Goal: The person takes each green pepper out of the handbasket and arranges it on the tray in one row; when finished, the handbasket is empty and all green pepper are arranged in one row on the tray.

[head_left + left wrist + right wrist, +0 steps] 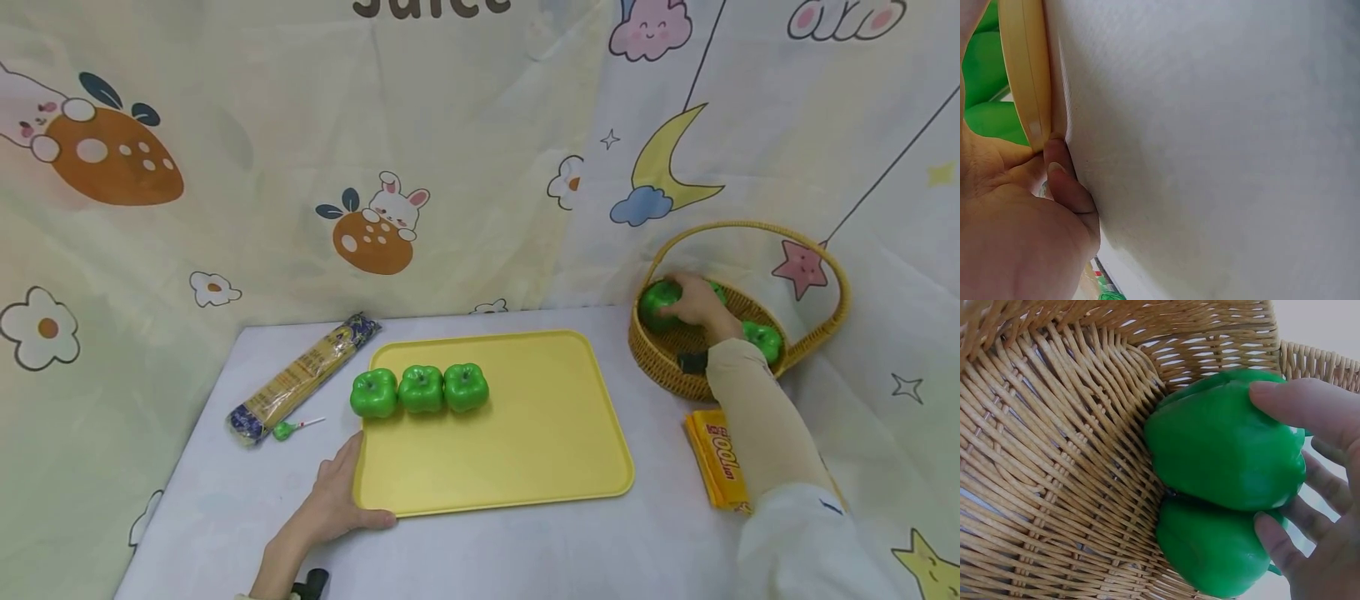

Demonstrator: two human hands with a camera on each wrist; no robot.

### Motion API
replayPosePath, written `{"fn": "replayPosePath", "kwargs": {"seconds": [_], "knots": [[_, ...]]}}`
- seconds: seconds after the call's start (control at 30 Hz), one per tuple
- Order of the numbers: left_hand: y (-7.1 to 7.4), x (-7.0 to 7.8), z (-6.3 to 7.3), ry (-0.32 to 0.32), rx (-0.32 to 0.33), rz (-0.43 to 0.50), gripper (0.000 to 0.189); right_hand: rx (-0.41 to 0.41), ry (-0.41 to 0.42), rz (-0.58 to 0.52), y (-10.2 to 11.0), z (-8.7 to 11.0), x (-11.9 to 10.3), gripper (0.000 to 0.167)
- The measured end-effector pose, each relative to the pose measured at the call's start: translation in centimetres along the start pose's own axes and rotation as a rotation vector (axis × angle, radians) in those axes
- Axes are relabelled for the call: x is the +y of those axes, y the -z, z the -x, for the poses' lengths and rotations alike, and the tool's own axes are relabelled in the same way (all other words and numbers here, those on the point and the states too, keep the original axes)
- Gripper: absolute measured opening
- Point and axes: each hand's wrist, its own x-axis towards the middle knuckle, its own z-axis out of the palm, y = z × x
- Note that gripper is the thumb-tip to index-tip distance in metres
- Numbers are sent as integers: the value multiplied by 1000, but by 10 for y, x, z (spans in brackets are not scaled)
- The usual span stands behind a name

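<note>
Three green bell peppers (422,389) sit in a row at the upper left of a yellow tray (540,425). My left hand (337,492) rests at the tray's near-left corner, fingers along the left side and thumb by the front edge. In the left wrist view, fingertips (1063,178) touch the tray's rim (1025,69). Inside the wicker basket (667,375), my right hand (697,304) grips a green bell pepper (1222,440), thumb on one side and fingers on the other. A second pepper (1216,550) lies against it; another (761,340) is at the basket's right.
Left of the tray lie a long blue-and-gold packet (303,379) and a green lollipop (285,430). A yellow snack packet (718,458) lies before the basket, partly under the right sleeve. The basket's tall handle (750,225) arches overhead. A printed cloth hangs behind the table.
</note>
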Motion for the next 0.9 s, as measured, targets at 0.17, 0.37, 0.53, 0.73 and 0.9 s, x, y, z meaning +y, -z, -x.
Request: {"fn": "replayPosePath", "kwargs": {"seconds": [0.17,0.37,0.53,0.73,0.9], "knots": [[0,1,1,13,-5,-9,151,2,12,-15,1,3,1,79],[1,1,2,14,-9,-14,151,-15,16,-39,7,12,-3,80],[2,2,3,10,-9,-13,150,-40,-5,-99,12,19,-4,83],[3,2,4,-6,-6,-12,150,23,21,-103,15,31,-5,88],[3,1,5,-11,-5,-10,151,57,33,-98,21,45,-14,88]]}}
